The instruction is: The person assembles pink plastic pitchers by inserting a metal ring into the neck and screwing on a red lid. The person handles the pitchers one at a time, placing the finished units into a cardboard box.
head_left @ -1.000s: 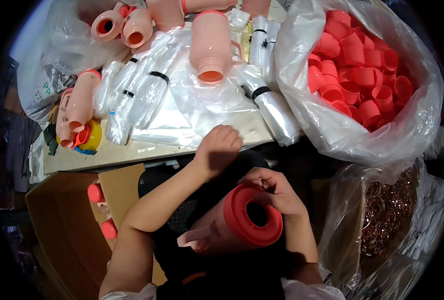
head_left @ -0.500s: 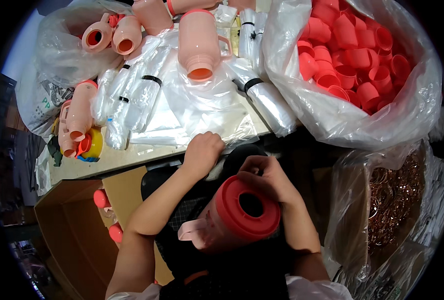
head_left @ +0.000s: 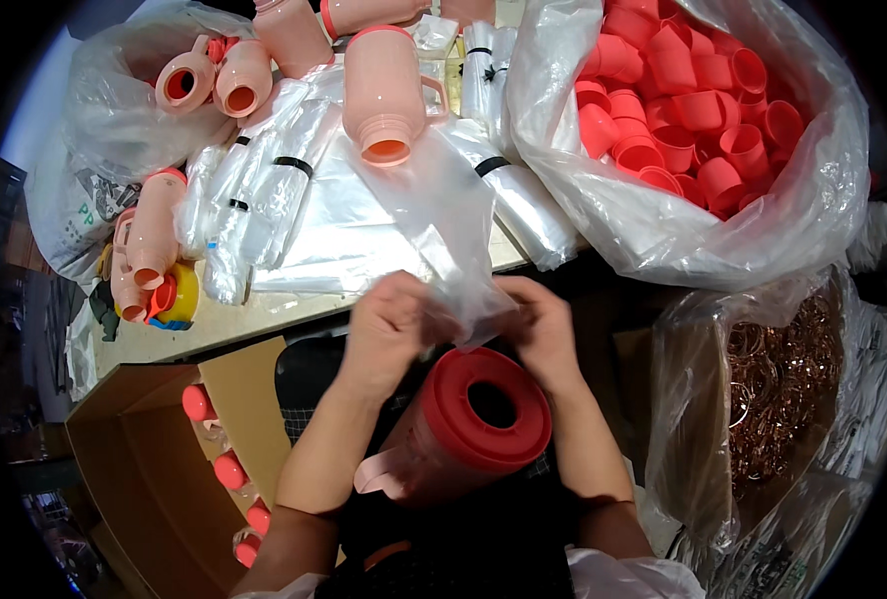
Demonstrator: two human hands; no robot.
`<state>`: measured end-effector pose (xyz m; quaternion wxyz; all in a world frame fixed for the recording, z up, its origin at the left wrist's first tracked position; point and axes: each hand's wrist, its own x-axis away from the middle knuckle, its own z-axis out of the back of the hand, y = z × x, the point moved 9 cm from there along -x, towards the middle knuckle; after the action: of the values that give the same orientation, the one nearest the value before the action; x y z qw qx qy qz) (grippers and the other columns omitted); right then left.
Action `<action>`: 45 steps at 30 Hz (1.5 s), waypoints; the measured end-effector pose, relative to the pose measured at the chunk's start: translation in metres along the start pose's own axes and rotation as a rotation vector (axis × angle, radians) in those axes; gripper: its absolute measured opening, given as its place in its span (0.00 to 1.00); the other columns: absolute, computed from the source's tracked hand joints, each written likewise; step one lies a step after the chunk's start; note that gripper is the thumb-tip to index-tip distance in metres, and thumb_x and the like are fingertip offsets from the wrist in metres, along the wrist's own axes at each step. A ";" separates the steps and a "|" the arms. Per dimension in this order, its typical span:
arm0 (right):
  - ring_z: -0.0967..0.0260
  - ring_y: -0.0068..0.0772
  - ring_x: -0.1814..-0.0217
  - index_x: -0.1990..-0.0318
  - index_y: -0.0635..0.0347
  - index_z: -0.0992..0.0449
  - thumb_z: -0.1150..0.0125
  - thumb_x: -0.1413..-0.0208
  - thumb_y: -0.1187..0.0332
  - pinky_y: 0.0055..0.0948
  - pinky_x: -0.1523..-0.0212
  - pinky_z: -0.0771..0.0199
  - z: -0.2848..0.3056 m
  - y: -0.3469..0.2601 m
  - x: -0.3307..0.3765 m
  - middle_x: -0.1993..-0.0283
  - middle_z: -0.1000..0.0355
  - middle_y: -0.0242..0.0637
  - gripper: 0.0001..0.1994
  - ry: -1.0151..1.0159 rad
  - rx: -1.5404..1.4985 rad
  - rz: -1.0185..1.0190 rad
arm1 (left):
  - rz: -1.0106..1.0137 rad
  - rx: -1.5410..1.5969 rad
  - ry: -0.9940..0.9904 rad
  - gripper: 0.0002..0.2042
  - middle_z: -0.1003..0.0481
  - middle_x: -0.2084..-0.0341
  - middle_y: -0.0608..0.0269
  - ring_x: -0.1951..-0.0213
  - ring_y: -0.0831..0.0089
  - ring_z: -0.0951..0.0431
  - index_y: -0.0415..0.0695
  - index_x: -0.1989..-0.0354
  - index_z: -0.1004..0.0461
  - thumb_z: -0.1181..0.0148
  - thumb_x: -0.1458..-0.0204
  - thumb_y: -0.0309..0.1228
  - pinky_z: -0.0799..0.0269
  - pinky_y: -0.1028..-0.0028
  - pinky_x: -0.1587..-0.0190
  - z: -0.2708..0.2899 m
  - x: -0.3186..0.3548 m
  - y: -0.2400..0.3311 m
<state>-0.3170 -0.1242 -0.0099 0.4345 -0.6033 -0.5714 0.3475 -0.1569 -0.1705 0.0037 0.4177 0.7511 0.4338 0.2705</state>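
Note:
A clear plastic bag [head_left: 453, 250] hangs between my two hands over the table's front edge. My left hand [head_left: 393, 311] is closed on its near left side, and my right hand [head_left: 537, 319] grips the near right side; both are slightly blurred. Below them, on my lap, a pink jug body [head_left: 431, 464] lies tilted, its red ring-shaped base [head_left: 491, 404] with a dark round hole facing up. Neither hand holds the jug. On the table, another pink jug [head_left: 388, 95] lies with its open mouth toward me, at the far end of the bag.
Bundles of clear bags [head_left: 289, 195] with black ties cover the table [head_left: 214, 329]. Red cups fill a large plastic sack [head_left: 613, 235] at far right. Copper-coloured rings [head_left: 783, 399] lie in a lined box below it. An open carton [head_left: 144, 449] with red-capped items stands at left.
My hands have taken hold of a clear bag and drawn it up off the table. My right hand has left the jug's rim; the jug stays on my lap.

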 end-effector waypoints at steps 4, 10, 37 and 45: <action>0.27 0.21 0.56 0.60 0.62 0.26 0.38 0.44 0.80 0.25 0.54 0.25 0.004 -0.021 0.001 0.62 0.25 0.33 0.06 0.014 0.269 0.303 | -0.005 0.175 0.149 0.06 0.25 0.69 0.62 0.67 0.70 0.23 0.42 0.54 0.31 0.44 0.37 0.25 0.26 0.74 0.61 0.010 0.008 -0.004; 0.25 0.31 0.64 0.61 0.60 0.27 0.47 0.34 0.69 0.28 0.61 0.22 0.119 0.086 0.013 0.62 0.25 0.37 0.05 0.560 -0.769 -0.191 | 0.034 -0.705 -0.038 0.08 0.40 0.77 0.71 0.74 0.81 0.39 0.41 0.58 0.32 0.45 0.43 0.16 0.40 0.77 0.69 0.034 0.016 -0.012; 0.36 0.58 0.35 0.35 0.63 0.35 0.26 0.50 0.66 0.46 0.36 0.33 -0.395 0.064 0.225 0.36 0.35 0.53 0.35 -1.376 0.222 0.083 | -0.079 -0.893 1.716 0.18 0.26 0.72 0.63 0.65 0.71 0.25 0.36 0.61 0.27 0.54 0.33 0.40 0.31 0.70 0.63 0.274 0.594 0.050; 0.30 0.24 0.54 0.43 0.63 0.30 0.36 0.44 0.80 0.23 0.54 0.27 -0.252 0.123 0.072 0.50 0.28 0.37 0.21 -0.684 0.385 -0.097 | 0.621 -0.142 1.476 0.17 0.26 0.72 0.62 0.66 0.69 0.24 0.35 0.60 0.26 0.50 0.35 0.40 0.29 0.68 0.64 0.400 0.672 -0.114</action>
<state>-0.0308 -0.0813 -0.0220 0.3402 -0.3322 -0.6355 0.6084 0.4225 0.2931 -0.2673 -0.0243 0.4365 0.3508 0.8281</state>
